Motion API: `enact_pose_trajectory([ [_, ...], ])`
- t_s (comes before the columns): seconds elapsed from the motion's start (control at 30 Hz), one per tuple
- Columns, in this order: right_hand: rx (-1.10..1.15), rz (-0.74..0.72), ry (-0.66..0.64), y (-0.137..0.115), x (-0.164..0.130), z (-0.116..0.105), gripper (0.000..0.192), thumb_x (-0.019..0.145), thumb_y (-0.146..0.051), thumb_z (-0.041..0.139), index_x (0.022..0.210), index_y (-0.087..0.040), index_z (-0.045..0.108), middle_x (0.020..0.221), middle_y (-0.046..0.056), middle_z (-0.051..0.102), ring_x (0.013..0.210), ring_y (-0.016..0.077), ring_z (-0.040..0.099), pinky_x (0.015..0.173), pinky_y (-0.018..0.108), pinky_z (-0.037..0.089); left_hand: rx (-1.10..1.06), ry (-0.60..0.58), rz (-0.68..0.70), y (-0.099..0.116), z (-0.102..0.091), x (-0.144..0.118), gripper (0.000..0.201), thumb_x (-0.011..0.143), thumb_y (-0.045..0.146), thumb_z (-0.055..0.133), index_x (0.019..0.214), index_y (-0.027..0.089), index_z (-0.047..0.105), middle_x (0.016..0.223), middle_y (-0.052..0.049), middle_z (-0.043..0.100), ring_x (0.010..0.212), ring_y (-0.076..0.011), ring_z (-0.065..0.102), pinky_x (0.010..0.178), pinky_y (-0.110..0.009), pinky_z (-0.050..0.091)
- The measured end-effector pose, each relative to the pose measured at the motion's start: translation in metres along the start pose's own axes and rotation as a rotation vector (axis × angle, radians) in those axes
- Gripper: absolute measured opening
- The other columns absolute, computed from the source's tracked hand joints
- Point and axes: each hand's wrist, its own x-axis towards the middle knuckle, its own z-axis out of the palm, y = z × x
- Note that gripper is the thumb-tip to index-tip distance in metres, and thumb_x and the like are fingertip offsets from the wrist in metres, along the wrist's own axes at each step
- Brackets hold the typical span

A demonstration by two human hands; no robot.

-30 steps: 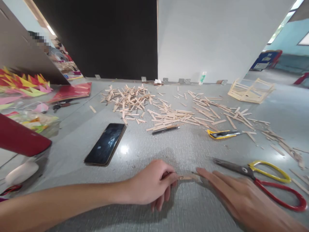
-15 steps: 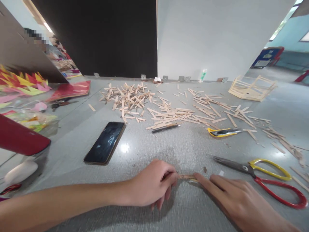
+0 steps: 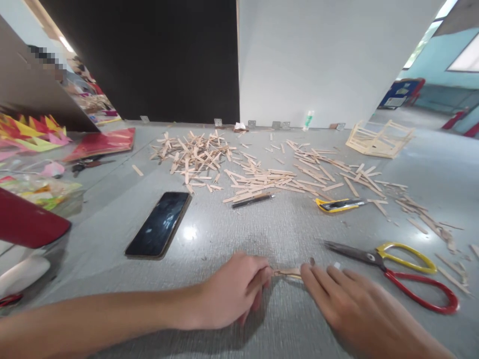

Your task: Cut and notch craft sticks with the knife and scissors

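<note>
Bare grey counter lies open ahead of me. The black flat phone blocks my left, the yellow-and-red-handled scissors my right.

You're looking at a shiny grey textured floor running to a black wall panel beside a plain white wall, teal room far right.

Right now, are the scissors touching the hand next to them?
Apart. The head view shows bare grey table between the scissors and the right hand; the blade tip stops short of the fingers.
</note>
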Motion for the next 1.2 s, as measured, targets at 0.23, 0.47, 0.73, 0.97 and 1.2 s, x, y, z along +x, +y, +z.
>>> enact_pose_trajectory([
  [0.23,-0.141,0.035,-0.168,-0.014,0.014,-0.007,0.018,0.076,-0.004,0.053,0.08,-0.02,0.062,0.055,0.005,0.062,0.04,0.0209,0.055,0.042,0.033,0.031,0.074,0.031,0.066,-0.005,0.004,0.0,0.033,0.108,0.036,0.031,0.081,0.022,0.044,0.056,0.005,0.052,0.036,-0.0085,0.047,0.038,-0.017,0.03],
  [0.47,0.041,-0.097,-0.169,0.011,0.016,0.015,0.025,0.074,0.0,0.056,0.086,-0.022,0.054,0.054,-0.003,0.062,0.039,0.016,0.057,0.045,0.033,0.021,0.093,0.127,0.057,-0.005,0.011,0.0,0.038,0.107,0.041,0.031,0.077,0.023,0.044,0.055,0.003,0.051,0.036,-0.0114,0.05,0.04,-0.02,0.033],
  [0.73,-0.076,0.019,-0.226,-0.01,0.028,-0.006,0.016,0.088,-0.002,0.055,0.086,-0.018,0.059,0.052,-0.001,0.059,0.039,0.0128,0.052,0.043,0.03,0.019,0.08,0.167,0.08,-0.009,0.014,-0.002,0.041,0.107,0.045,0.03,0.076,0.022,0.044,0.058,0.003,0.051,0.037,-0.0093,0.047,0.039,-0.019,0.033],
  [0.97,-0.101,-0.023,-0.217,-0.006,0.031,0.0,0.018,0.086,-0.002,0.052,0.086,-0.018,0.059,0.052,-0.001,0.058,0.038,0.0145,0.052,0.042,0.028,0.023,0.1,0.186,0.104,-0.009,0.015,-0.001,0.043,0.108,0.043,0.026,0.074,0.023,0.041,0.056,0.003,0.05,0.037,-0.0101,0.048,0.038,-0.019,0.036],
  [1.2,-0.209,0.03,-0.206,-0.021,0.028,-0.009,0.022,0.077,-0.001,0.054,0.089,-0.017,0.061,0.058,0.001,0.055,0.042,0.0199,0.056,0.039,0.028,0.04,0.225,0.271,0.135,-0.01,0.02,-0.006,0.04,0.11,0.04,0.023,0.083,0.023,0.046,0.059,0.002,0.054,0.046,-0.0145,0.054,0.049,-0.024,0.042],
])
